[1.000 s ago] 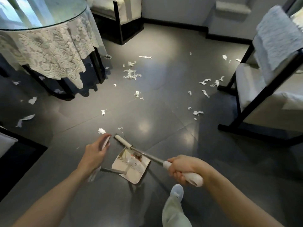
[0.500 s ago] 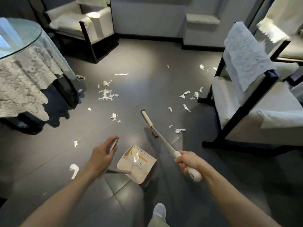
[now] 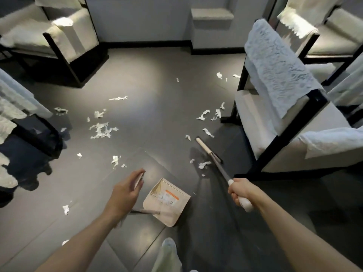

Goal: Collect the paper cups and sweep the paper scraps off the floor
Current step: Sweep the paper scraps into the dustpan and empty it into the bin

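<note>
White paper scraps (image 3: 102, 130) lie scattered over the dark tiled floor, with more scraps (image 3: 209, 114) by the right chair's leg. My right hand (image 3: 238, 190) grips the white handle of a broom (image 3: 214, 158), whose head rests on the floor near a small scrap (image 3: 203, 164). My left hand (image 3: 126, 191) holds the top of the long handle of a beige dustpan (image 3: 167, 199), which sits on the floor between my arms with some bits inside. No paper cups are visible.
A black-framed chair (image 3: 280, 122) with white cushions and a lace cover stands close on the right. Another armchair (image 3: 59, 36) is at the back left. A lace-draped table (image 3: 11, 114) is at the left edge. My shoe (image 3: 169, 244) is at the bottom.
The view has swung right and the table has slid out to the left. The broom head has moved from the dustpan out to the right, toward the scraps by the chair.
</note>
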Tool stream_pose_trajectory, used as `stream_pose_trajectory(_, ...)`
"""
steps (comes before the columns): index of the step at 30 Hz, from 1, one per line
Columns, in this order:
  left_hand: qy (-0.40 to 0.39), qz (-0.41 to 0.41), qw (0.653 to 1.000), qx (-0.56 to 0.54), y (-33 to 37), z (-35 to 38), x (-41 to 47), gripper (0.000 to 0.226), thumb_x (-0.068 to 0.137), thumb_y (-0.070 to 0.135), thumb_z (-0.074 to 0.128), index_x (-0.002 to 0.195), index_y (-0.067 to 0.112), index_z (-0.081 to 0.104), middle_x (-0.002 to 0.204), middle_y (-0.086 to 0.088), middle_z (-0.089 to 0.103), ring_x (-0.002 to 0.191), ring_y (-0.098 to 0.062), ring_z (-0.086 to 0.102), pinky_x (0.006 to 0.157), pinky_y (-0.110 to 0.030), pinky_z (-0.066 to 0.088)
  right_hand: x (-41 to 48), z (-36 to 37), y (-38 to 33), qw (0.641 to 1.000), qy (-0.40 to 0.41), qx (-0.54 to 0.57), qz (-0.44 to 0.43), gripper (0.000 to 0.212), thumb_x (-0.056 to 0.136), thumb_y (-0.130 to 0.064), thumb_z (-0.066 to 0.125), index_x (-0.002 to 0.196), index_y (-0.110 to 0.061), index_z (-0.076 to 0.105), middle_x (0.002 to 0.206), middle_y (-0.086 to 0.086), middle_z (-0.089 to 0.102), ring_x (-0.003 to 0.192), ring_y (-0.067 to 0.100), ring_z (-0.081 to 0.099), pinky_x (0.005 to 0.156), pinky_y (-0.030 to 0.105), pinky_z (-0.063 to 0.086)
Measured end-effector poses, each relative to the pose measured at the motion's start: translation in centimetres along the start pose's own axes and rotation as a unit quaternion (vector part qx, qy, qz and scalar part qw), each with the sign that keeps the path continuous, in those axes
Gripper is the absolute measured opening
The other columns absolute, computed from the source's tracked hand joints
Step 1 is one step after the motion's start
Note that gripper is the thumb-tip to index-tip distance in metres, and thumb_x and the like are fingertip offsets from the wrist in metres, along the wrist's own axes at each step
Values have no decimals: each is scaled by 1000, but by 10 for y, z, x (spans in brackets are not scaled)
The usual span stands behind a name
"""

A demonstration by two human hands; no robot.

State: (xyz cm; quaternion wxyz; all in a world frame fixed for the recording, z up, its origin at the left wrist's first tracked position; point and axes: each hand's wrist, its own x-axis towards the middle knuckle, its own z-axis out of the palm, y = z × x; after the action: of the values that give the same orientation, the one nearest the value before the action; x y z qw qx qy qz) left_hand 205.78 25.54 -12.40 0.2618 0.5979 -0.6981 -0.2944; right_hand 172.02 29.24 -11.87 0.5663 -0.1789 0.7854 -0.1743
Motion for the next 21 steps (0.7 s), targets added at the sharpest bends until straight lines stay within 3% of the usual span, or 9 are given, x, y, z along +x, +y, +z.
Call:
stream_pose_trajectory(3, -14, 18, 1000, 10, -6, 12, 33, 26, 91, 10, 61, 116, 12, 64, 94, -3, 69, 70, -16, 61, 70, -28, 48, 21, 8, -14, 999, -13, -43, -2, 44, 90, 7, 43, 134, 1, 43, 55, 7, 46, 40, 11, 42, 35, 19, 36)
stream_pose_trajectory(7, -14, 0, 1000, 11, -10, 23, 75, 25, 92, 14, 60, 116, 19, 61, 81, 1, 65, 51, -15, 52, 63, -31, 48, 34, 30, -25, 992, -61, -111, 16, 42, 89, 4, 43, 131, 4, 46, 56, 5, 48, 45, 12, 44, 43, 23, 39)
stream_pose_trajectory(11, -13, 25, 1000, 10, -11, 24, 102, 25, 91, 10, 60, 115, 14, 61, 79, 2, 58, 71, -30, 63, 68, -27, 42, 17, 63, -37, 974, -114, -194, 10, 45, 89, -3, 43, 134, 0, 47, 61, 3, 51, 53, 12, 47, 60, 28, 42)
stream_pose_trajectory(14, -25, 36, 999, -6, -10, 26, 111, 27, 91, 9, 59, 118, 12, 60, 103, -4, 66, 91, -26, 61, 79, -27, 41, -3, 75, -45, 969, -162, -180, 48, 49, 89, -2, 42, 138, -4, 45, 59, 1, 46, 49, 7, 41, 47, 20, 38)
stream_pose_trajectory(16, -25, 30, 999, -17, -11, 25, 114, 27, 92, 9, 58, 119, 11, 59, 108, -6, 66, 96, -25, 61, 80, -25, 39, -16, 71, -55, 969, -193, -124, 86, 53, 90, 1, 42, 142, -5, 40, 57, 1, 39, 43, 5, 34, 37, 14, 30)
stream_pose_trajectory(21, -36, -12, 999, -20, -15, 11, 116, 29, 94, 19, 56, 123, 17, 57, 80, -5, 60, 73, -31, 63, 70, -34, 49, -43, 48, -83, 967, -216, -56, 122, 53, 92, 1, 41, 144, -8, 36, 47, -2, 38, 33, 1, 33, 31, 10, 28)
